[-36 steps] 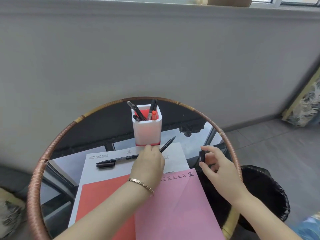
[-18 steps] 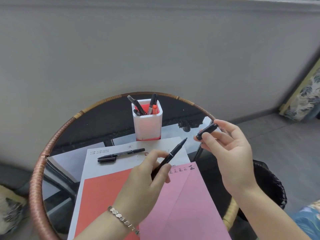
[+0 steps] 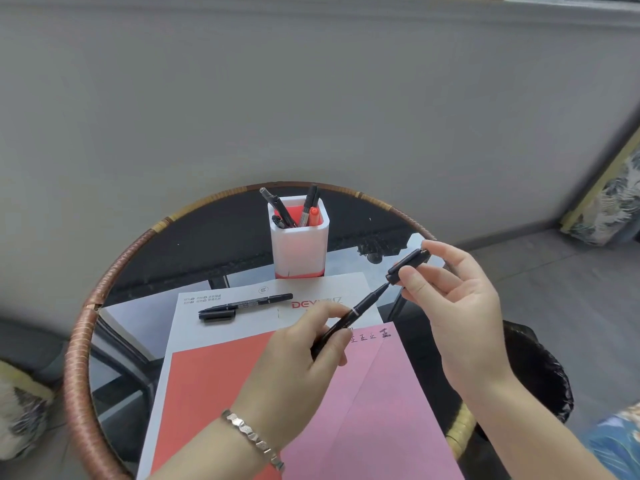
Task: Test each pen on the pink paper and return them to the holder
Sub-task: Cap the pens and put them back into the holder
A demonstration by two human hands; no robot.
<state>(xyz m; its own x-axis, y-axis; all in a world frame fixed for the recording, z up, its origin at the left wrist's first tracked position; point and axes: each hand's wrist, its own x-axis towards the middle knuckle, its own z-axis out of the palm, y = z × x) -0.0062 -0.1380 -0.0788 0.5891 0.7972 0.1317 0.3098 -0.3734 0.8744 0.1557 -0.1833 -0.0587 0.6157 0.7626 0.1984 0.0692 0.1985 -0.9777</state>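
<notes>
- Capping is judged to be the step in hand: the slim black felt-tip pen (image 3: 367, 303) is held slanted, tip toward the far right, and its tip is met by the mouth of the short black plastic cap (image 3: 412, 259). Whether the tip has entered cannot be told.
- The lower barrel of the pen is clamped in the grip of the left hand (image 3: 304, 355), thumb and fingers curled round it, so that the tip can be steered.
- The cap is pinched in the grip of the right hand (image 3: 464, 306), open end turned toward the pen, above the right edge of the round glass surface (image 3: 207, 244).
- The pink paper sheet (image 3: 381, 410) is laid near, below both hands and right of a coral-red sheet (image 3: 214, 393). A row of small dark marks (image 3: 370, 336) is carried along its far edge.
- The white square pen holder with a red base (image 3: 299, 247) is stood at the far middle, well apart from the held pen. Several pens (image 3: 308, 209) are leaned inside it.
- A second, capped black pen (image 3: 246, 304) is laid flat on the white printed sheet (image 3: 249, 323), near the holder and left of the held pen. It is judged not yet returned.
</notes>
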